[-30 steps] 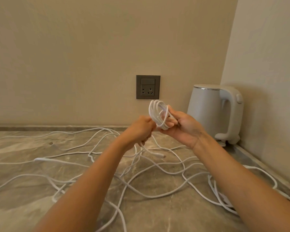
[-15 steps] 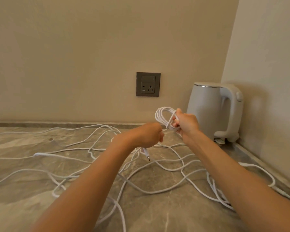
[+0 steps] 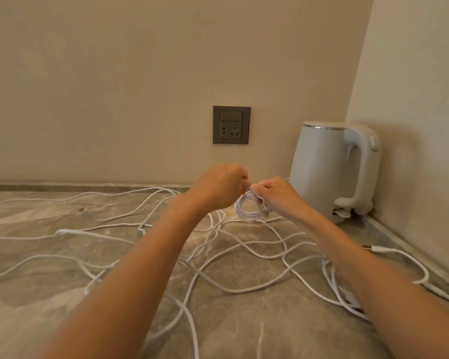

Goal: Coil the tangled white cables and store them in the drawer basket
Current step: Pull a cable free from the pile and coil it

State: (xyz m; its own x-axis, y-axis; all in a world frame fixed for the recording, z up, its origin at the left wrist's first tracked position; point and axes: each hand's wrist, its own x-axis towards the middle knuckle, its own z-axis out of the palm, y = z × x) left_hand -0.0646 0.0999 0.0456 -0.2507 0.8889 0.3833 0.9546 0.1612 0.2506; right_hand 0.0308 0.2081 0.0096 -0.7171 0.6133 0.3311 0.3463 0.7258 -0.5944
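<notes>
One small coil of thin white cable hangs just above grey marbled countertop; right hand grips its loops, left hand pinches its top. Step, likely: binding first coil. Next: tuck tail snugly. Loose white cables sprawl beneath; drawer basket unseen.

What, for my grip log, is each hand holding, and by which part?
The right hand grips the cable coil at its top; the left hand pinches there too.
</notes>
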